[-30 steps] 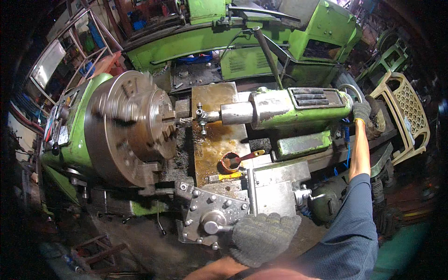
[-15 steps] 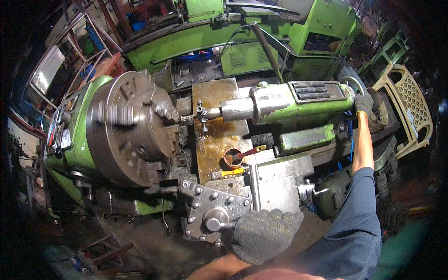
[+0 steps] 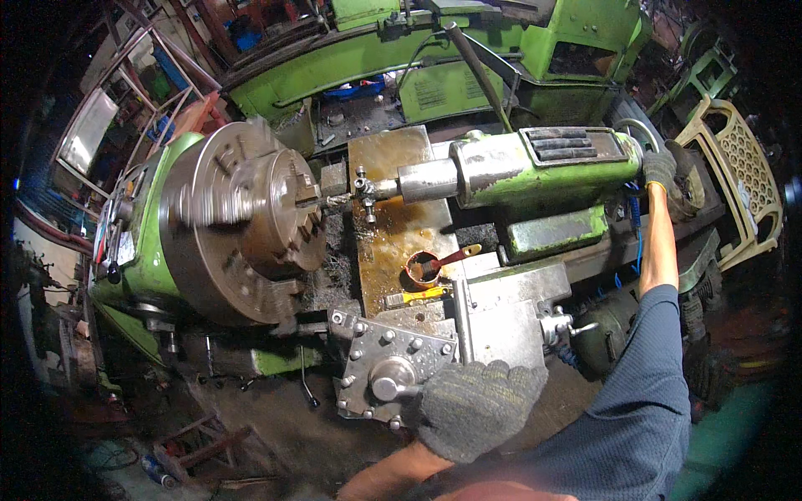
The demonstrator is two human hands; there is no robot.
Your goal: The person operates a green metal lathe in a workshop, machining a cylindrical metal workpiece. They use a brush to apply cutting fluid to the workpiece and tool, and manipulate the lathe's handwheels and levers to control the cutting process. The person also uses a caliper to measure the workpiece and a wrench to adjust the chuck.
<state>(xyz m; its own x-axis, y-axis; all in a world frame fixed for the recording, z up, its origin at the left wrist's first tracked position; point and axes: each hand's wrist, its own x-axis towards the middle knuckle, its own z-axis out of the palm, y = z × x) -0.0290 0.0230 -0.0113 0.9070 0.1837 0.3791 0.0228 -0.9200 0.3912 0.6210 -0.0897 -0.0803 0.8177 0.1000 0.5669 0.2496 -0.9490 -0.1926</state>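
Note:
My left hand (image 3: pixel 480 411), in a grey knit glove, is closed round the lever of the square tool post (image 3: pixel 397 376); its curled fingertips are hidden underneath. On the far right, my gloved right hand (image 3: pixel 659 169) grips the rim of the tailstock handwheel (image 3: pixel 639 129). The green tailstock (image 3: pixel 501 179) carries a bright steel quill (image 3: pixel 428 181). A drill bit with a small cross-shaped clamp (image 3: pixel 365 194) extends from it toward the lathe chuck (image 3: pixel 217 221). Motion blur streaks the chuck and its jaws. The bit's tip lies close to the chuck's centre.
A red pot (image 3: pixel 422 269) with a brush (image 3: pixel 455 255) in it stands on the oily carriage plate (image 3: pixel 393 150). Beside it lies a yellow-handled brush (image 3: pixel 415 296). Another green machine (image 3: pixel 451 92) stands behind. A beige plastic chair (image 3: pixel 739 175) is at right.
The whole view has shifted slightly. Both hands keep their places on the lever and the handwheel, and the chuck is blurred in both frames.

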